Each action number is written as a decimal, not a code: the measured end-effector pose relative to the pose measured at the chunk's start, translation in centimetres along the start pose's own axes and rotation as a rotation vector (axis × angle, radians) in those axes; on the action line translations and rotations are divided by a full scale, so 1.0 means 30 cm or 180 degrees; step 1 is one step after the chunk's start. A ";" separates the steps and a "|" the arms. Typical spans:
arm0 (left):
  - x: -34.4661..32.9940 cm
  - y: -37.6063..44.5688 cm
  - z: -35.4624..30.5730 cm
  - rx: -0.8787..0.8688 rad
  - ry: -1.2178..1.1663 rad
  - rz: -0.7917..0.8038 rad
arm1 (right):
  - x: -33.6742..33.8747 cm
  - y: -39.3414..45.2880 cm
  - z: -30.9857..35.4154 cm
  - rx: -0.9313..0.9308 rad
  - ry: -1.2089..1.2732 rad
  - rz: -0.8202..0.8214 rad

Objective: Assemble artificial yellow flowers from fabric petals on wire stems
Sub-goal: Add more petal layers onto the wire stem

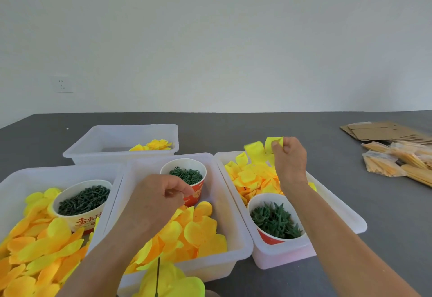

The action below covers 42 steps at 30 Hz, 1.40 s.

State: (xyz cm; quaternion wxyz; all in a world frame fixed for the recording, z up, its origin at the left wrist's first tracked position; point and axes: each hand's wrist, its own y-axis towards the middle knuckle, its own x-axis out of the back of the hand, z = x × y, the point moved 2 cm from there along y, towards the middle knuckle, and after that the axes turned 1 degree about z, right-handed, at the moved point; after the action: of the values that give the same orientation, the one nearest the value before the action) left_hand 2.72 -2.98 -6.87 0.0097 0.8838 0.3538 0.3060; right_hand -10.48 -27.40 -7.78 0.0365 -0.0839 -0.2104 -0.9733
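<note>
My right hand [290, 159] pinches a bright yellow petal piece [264, 148] and holds it above the right tub [336, 205], which is filled with yellow petals. My left hand [159, 199] hovers over the middle tub [231, 205] with fingers curled and fingertips together; anything between them is too small to make out. A partly built yellow flower [170, 280] on a dark wire stem [158, 275] lies at the bottom edge.
Paper cups hold green rings [186, 175], dark green stubs [84, 199] and green calyx pieces [275, 220]. A left tub [14, 180] holds yellow and orange petals, a far tub [105, 142] holds finished flowers [157, 145]. Cardboard [383, 130] and bagged bundles [397, 161] lie right.
</note>
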 end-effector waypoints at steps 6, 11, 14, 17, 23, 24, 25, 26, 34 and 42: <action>0.003 0.004 0.014 -0.0009 0.0003 -0.0023 | -0.017 0.003 -0.025 -0.0939 0.0624 0.0018; 0.006 0.001 0.019 0.0035 -0.0130 -0.0026 | -0.014 -0.036 0.002 -0.1198 0.1195 0.0390; 0.005 0.005 0.014 0.0093 -0.0349 -0.0067 | -0.024 -0.081 0.039 -0.1060 0.1079 0.0763; 0.003 0.005 0.004 0.0215 -0.0674 -0.0059 | -0.051 -0.155 0.079 -0.0844 0.0808 0.1223; 0.030 -0.014 -0.017 0.0624 -0.1712 0.0377 | -0.113 -0.335 0.203 -0.0562 0.1124 0.2123; 0.040 -0.020 -0.016 0.0667 -0.1862 0.0442 | -0.120 -0.359 0.226 -0.0545 0.1235 0.2203; 0.049 -0.025 -0.012 0.0711 -0.1986 0.0467 | -0.125 -0.380 0.245 -0.0536 0.1289 0.2262; 0.060 -0.030 -0.006 0.0761 -0.2086 0.0457 | -0.130 -0.397 0.263 -0.0522 0.1279 0.2307; 0.140 -0.068 0.026 0.0823 -0.2620 0.0071 | -0.128 -0.467 0.332 -0.0864 0.1661 0.2760; 0.186 -0.123 0.026 0.0362 -0.2879 0.0153 | -0.124 -0.500 0.371 -0.0726 0.2031 0.3137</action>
State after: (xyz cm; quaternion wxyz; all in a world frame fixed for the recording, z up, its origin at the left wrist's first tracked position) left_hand 3.99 3.47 -5.39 0.1077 0.9357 0.3096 -0.1305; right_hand -6.78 -9.00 -4.51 0.5359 0.1215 -0.0194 -0.8352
